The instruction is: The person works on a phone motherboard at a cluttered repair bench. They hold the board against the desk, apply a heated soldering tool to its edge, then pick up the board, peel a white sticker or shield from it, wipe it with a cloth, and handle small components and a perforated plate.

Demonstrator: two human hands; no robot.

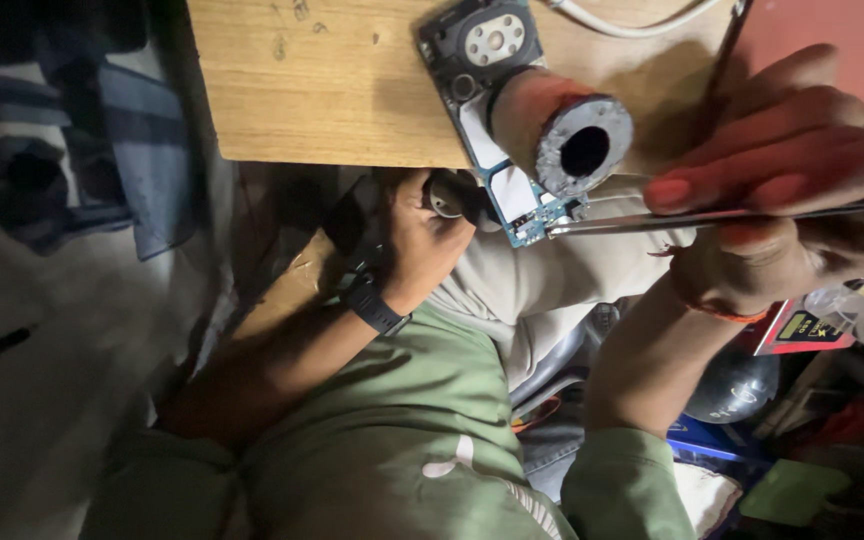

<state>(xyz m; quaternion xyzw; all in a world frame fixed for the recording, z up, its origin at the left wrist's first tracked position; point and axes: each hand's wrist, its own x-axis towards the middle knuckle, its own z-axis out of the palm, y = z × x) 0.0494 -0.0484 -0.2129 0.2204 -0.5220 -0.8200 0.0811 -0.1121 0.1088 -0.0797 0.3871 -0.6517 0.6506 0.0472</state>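
now | right hand (802,200) pinches tweezers (652,222) at circuit board (492,120) | left hand (422,240) grips dark tool | red package (802,328) lower right

Left hand (417,240): curled shut at the near edge of the work surface, knuckles up, fingers wrapped around something small and dark.
Left wrist: bent inward, banded in black.
Left forearm: bare, angled up from lower left.
Right hand (802,190): large and close to the camera, fingers pinched together, pointing left.
Right wrist: ringed by a thin orange thread.
Right forearm: bare, rising from a green sleeve.
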